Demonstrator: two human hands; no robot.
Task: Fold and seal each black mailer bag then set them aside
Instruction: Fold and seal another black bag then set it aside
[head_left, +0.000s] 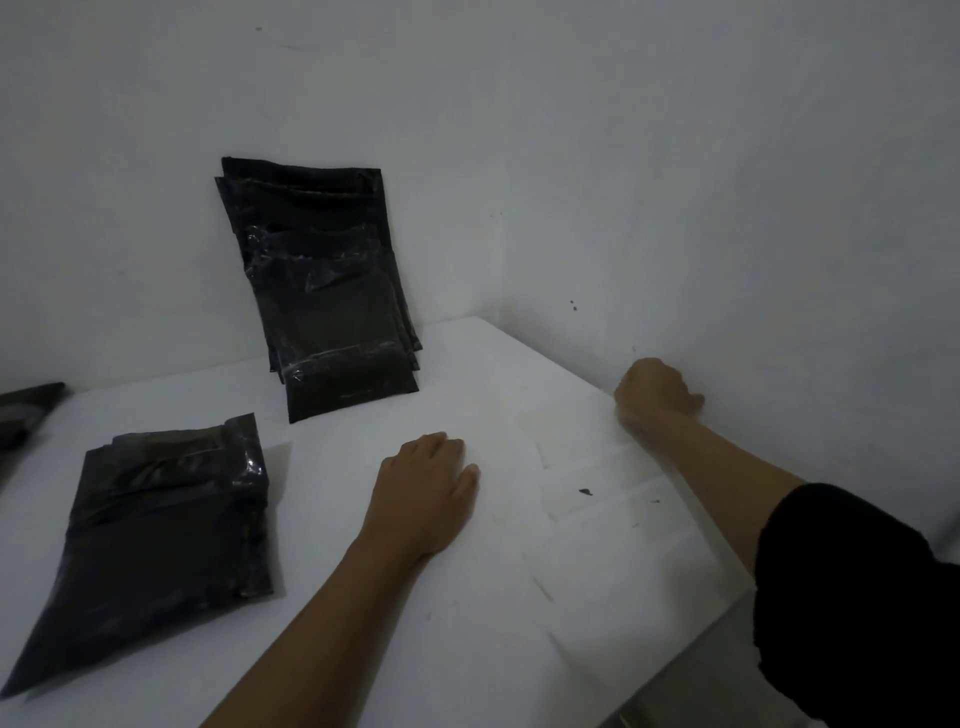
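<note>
Glossy, crinkled black mailer bags (322, 291)

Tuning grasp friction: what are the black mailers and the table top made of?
Leaning mailer stack and flat mailer: thin glossy plastic film, likely poly; glare spots and crinkles show. Table: smooth white matte surface, possibly laminate; can't tell for certain.
</note>
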